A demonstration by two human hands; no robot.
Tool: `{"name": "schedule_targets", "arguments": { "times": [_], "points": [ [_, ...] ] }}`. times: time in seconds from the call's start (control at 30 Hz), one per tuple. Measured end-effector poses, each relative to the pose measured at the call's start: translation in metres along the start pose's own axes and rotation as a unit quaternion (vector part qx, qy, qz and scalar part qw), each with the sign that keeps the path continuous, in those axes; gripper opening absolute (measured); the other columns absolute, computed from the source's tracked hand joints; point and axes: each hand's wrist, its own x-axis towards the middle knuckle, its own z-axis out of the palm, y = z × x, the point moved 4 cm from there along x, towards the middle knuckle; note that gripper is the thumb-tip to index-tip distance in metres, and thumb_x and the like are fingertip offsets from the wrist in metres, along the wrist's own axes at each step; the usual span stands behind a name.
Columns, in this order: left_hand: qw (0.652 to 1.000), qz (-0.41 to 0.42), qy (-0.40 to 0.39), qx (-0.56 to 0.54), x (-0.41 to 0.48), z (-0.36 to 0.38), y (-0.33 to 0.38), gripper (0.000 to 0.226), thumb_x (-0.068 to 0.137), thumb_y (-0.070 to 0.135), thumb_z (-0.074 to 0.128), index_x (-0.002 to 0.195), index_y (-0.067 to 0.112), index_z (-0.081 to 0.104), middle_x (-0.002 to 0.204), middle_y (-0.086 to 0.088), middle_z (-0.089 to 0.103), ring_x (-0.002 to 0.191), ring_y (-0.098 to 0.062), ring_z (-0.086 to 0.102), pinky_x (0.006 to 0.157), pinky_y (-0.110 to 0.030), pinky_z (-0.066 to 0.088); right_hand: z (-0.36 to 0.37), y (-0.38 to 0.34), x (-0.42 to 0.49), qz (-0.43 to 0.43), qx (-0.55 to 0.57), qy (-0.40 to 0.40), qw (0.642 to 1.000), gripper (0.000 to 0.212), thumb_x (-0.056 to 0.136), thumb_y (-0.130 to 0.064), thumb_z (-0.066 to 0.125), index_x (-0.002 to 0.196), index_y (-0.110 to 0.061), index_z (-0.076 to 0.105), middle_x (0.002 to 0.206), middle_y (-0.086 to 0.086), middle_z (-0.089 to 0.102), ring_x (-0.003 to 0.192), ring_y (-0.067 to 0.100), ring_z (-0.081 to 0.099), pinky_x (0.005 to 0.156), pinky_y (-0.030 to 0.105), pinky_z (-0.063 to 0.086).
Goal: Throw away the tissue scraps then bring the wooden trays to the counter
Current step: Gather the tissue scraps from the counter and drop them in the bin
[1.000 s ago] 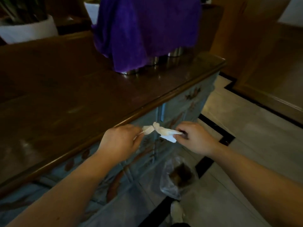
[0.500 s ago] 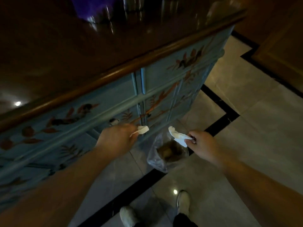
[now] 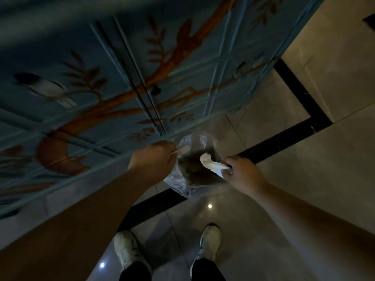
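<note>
Discarding tissue scraps over a floor bin beside the painted cabinet (image 3: pixel 142 63).

The plastic-lined bin (image 3: pixel 190 175) stands against the cabinet foot. A white tissue scrap (image 3: pixel 211 164) is pinched by the right hand (image 3: pixel 243 173) above its opening; a thinner scrap (image 3: pixel 180 150) is pinched by the left hand (image 3: pixel 154 159). Neither is released yet; the wooden trays are not in view and remain to be carried.

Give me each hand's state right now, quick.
Left hand: closed, pinching a small tissue scrap over the plastic bag.
Right hand: closed, holding a larger tissue scrap above the bag's opening.
</note>
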Motion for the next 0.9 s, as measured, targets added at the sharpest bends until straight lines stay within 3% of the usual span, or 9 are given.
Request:
{"name": "schedule_targets", "arguments": {
  "times": [0.13, 0.23, 0.37, 0.47, 0.6, 0.73, 0.9],
  "points": [
    [1.0, 0.011, -0.014, -0.021, 0.016, 0.081, 0.004, 0.032, 0.091, 0.037, 0.041, 0.087, 0.015, 0.064, 0.085, -0.007, 0.065, 0.071, -0.029, 0.063, 0.058, -0.034, 0.05, 0.062, 0.035, 0.025, 0.031, 0.011, -0.031, 0.999, 0.005, 0.091, -0.02, 0.058, 0.088, -0.016, 0.058, 0.082, -0.004, 0.05, 0.074, 0.011, 0.048, 0.053, 0.013, 0.024],
    [0.998, -0.003, -0.064, -0.016, 0.026, 0.139, 0.001, 0.025, 0.094, 0.037, 0.041, 0.094, 0.021, 0.061, 0.09, -0.003, 0.064, 0.077, -0.022, 0.061, 0.067, -0.036, 0.052, 0.1, 0.055, 0.044, 0.036, 0.022, -0.029, 0.999, 0.015, 0.092, -0.019, 0.056, 0.08, -0.022, 0.047, 0.08, -0.004, 0.047, 0.073, 0.01, 0.047, 0.053, 0.012, 0.023],
    [0.992, -0.024, -0.122, 0.006, 0.042, 0.194, -0.005, 0.028, 0.097, 0.04, 0.037, 0.104, 0.025, 0.059, 0.097, -0.001, 0.065, 0.083, -0.017, 0.06, 0.075, -0.037, 0.051, 0.137, 0.076, 0.067, 0.034, 0.034, -0.026, 0.999, 0.008, 0.093, -0.023, 0.057, 0.098, -0.018, 0.061, 0.085, -0.007, 0.054, 0.078, 0.008, 0.056, 0.059, 0.015, 0.035],
    [0.989, -0.037, -0.143, 0.019, 0.055, 0.217, -0.011, 0.027, 0.097, 0.039, 0.038, 0.105, 0.024, 0.059, 0.1, 0.0, 0.063, 0.083, -0.015, 0.057, 0.073, -0.034, 0.047, 0.148, 0.084, 0.073, 0.047, 0.05, -0.036, 0.997, 0.024, 0.091, -0.028, 0.062, 0.113, -0.02, 0.061, 0.104, -0.001, 0.064, 0.09, 0.013, 0.062, 0.073, 0.025, 0.05],
    [0.989, -0.031, -0.141, 0.03, 0.066, 0.237, -0.017, 0.027, 0.095, 0.041, 0.04, 0.105, 0.024, 0.059, 0.105, -0.002, 0.062, 0.09, -0.021, 0.06, 0.078, -0.039, 0.05, 0.151, 0.094, 0.072, 0.06, 0.059, -0.045, 0.995, 0.036, 0.09, -0.032, 0.062, 0.124, -0.024, 0.056, 0.123, 0.0, 0.058, 0.101, 0.017, 0.063, 0.085, 0.037, 0.055],
    [0.985, -0.02, -0.17, 0.015, 0.068, 0.253, -0.016, 0.026, 0.094, 0.037, 0.048, 0.115, 0.024, 0.056, 0.11, -0.002, 0.061, 0.096, -0.022, 0.06, 0.072, -0.033, 0.044, 0.151, 0.101, 0.068, 0.054, 0.051, -0.046, 0.996, 0.044, 0.089, -0.037, 0.062, 0.131, -0.026, 0.051, 0.129, -0.001, 0.052, 0.101, 0.015, 0.063, 0.084, 0.036, 0.056],
    [0.982, -0.011, -0.187, 0.001, 0.065, 0.262, -0.014, 0.034, 0.089, 0.04, 0.054, 0.119, 0.022, 0.054, 0.12, -0.004, 0.057, 0.102, -0.023, 0.057, 0.082, -0.043, 0.051, 0.148, 0.105, 0.068, 0.044, 0.038, -0.048, 0.997, 0.048, 0.088, -0.041, 0.062, 0.132, -0.027, 0.049, 0.133, -0.001, 0.048, 0.108, 0.014, 0.06, 0.086, 0.034, 0.056]
  ]
}}
